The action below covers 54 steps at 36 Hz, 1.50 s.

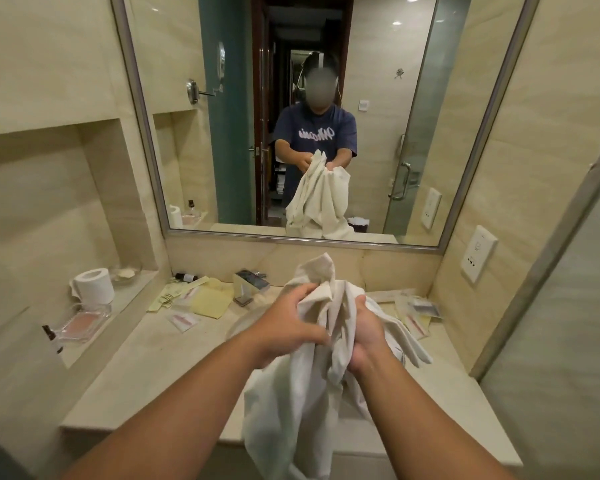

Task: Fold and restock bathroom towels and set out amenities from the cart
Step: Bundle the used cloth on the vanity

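One towel (pixel 312 393) is in hand and not yet folded: it is bunched and creased, its top peaking above the fingers and its long tail hanging below them past the front edge of the worktop (pixel 146 368). The left hand (pixel 284 327) has its fingers (pixel 303 292) curled closed over the cloth from the left, and the right hand (pixel 368 337) clamps a gathered ridge of it from the right, so both are holding the towel between them, close together. No folded stack shows anywhere, so I judge the towel work to be at its start.

Behind the fingers, the mirror (pixel 482 140) shows the same bunched cloth. Beyond and to the left of the fingers a toilet roll (pixel 96 285) stands on the side ledge, with a clear tray (pixel 84 322) nearer. Amenity packets (pixel 201 299) lie scattered left of the fingers, more packets (pixel 418 311) to the right, and a small bottle (pixel 186 277) lies on its side at the back. These look strewn, not arranged, so setting out seems mostly left to do. No cart is in view.
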Each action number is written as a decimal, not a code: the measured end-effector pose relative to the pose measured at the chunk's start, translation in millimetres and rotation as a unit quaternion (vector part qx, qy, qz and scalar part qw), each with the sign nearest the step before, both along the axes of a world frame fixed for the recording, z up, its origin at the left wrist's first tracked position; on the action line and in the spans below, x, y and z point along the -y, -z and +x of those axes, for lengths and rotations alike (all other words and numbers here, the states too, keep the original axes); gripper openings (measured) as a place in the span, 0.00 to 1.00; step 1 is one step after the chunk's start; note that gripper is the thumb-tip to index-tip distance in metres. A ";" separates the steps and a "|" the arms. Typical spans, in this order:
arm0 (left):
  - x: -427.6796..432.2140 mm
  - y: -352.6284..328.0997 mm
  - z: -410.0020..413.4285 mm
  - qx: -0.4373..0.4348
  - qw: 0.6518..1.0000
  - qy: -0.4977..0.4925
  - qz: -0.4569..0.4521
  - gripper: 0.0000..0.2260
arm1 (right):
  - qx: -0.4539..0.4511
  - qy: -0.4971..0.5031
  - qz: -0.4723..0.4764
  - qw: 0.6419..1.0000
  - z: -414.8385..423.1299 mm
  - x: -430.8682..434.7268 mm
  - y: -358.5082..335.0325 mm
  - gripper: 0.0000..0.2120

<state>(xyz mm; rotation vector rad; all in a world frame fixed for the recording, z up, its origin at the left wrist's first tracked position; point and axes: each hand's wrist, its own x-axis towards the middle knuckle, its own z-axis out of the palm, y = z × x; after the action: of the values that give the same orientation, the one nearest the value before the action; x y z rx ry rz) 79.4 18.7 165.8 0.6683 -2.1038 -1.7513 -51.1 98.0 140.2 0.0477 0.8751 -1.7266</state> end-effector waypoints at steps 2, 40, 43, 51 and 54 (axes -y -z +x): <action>-4.8 7.4 -6.0 0.006 0.993 -0.064 -0.102 0.23 | 0.014 -0.014 -0.028 0.999 -2.6 0.0 4.4 0.42; -7.8 -14.1 -0.9 -0.094 0.866 -0.315 0.376 0.14 | 0.000 0.007 -0.031 0.999 9.5 -34.5 6.6 0.24; -4.7 -4.5 -0.7 -0.056 0.881 -0.329 0.336 0.17 | -0.024 -0.027 0.008 0.999 9.1 -32.4 12.6 0.34; -5.5 -6.7 7.0 -0.013 0.921 -0.341 0.187 0.19 | -0.116 -0.005 0.081 0.990 18.1 -38.1 10.9 0.39; -12.2 -9.3 10.2 -0.050 0.929 -0.286 0.228 0.09 | -0.154 0.031 0.127 0.979 23.4 -34.4 10.1 0.35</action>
<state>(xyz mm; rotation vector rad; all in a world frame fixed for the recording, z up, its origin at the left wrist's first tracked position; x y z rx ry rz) 89.7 30.9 175.1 1.1490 -1.2416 -1.8592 -27.6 132.4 130.1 -0.0250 1.3336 -1.6954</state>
